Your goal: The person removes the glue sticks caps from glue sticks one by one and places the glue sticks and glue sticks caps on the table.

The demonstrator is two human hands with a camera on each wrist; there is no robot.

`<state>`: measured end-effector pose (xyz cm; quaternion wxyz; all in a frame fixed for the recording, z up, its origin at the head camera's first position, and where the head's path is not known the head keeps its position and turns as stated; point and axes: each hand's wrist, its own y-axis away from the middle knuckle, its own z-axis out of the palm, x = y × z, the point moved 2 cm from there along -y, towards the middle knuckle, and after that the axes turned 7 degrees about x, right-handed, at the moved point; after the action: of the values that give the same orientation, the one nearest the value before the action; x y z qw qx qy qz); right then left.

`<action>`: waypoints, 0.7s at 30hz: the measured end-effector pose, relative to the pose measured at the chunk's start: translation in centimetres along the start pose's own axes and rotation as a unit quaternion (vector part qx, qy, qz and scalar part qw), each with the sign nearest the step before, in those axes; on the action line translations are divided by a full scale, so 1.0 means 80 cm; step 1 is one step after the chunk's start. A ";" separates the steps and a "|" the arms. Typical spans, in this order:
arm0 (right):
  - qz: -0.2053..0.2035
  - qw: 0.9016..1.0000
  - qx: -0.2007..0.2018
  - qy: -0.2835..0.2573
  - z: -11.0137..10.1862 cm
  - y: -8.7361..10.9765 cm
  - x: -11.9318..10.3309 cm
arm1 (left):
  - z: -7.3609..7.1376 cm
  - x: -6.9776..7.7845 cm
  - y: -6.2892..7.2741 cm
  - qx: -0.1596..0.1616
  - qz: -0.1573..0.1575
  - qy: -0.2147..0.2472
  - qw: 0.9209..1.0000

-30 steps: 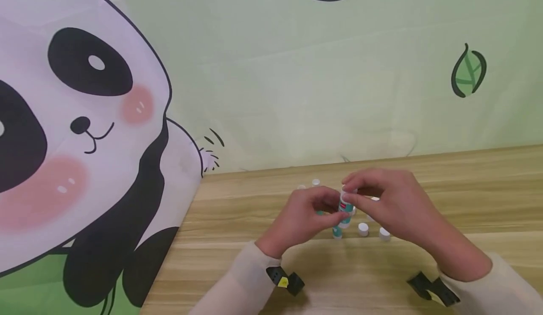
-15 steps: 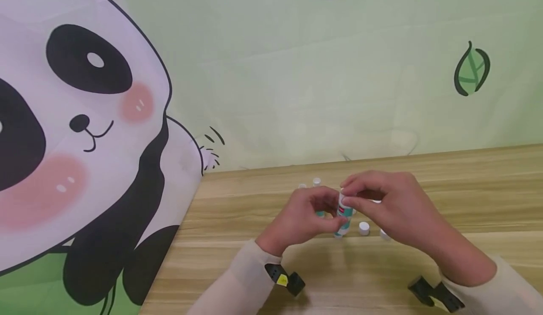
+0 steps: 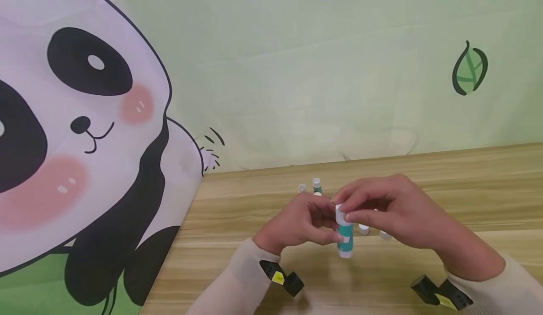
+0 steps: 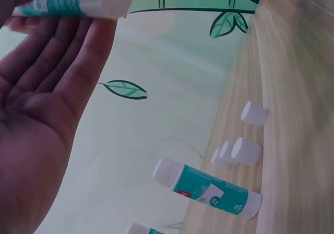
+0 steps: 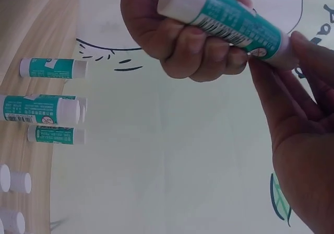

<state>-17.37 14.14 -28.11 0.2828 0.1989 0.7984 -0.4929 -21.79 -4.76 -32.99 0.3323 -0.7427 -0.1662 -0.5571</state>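
A teal-labelled white glue stick (image 3: 345,239) is held upright between both hands in the head view. My left hand (image 3: 297,225) grips its body, the thumb across the label; in the right wrist view the left fingers (image 5: 203,51) curl round the barrel. My right hand (image 3: 394,206) pinches the white capped end from above with thumb and fingertips. At the top of the left wrist view, the same glue stick (image 4: 68,1) lies across the left fingers. Another glue stick (image 4: 209,189) stands on the wooden table near the hands.
Several more glue sticks (image 5: 47,68) stand beyond the left hand, some with white tops showing in the head view (image 3: 316,184). Loose white caps (image 4: 254,114) sit on the table (image 3: 237,258) to the right, partly behind the right hand. A panda-print cloth (image 3: 271,70) hangs behind.
Both hands have come down and slightly nearer with the glue stick, so more of its body shows. The right fingers stay at its capped end.
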 end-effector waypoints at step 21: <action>0.058 0.963 0.156 0.213 0.001 -0.006 0.004 | 0.014 -0.001 -0.006 0.216 0.125 -0.276 0.928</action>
<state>-17.88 13.87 -28.06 0.1004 0.3869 0.7406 -0.5402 -21.30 -3.67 -33.08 0.4924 -0.7924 -0.2732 -0.2346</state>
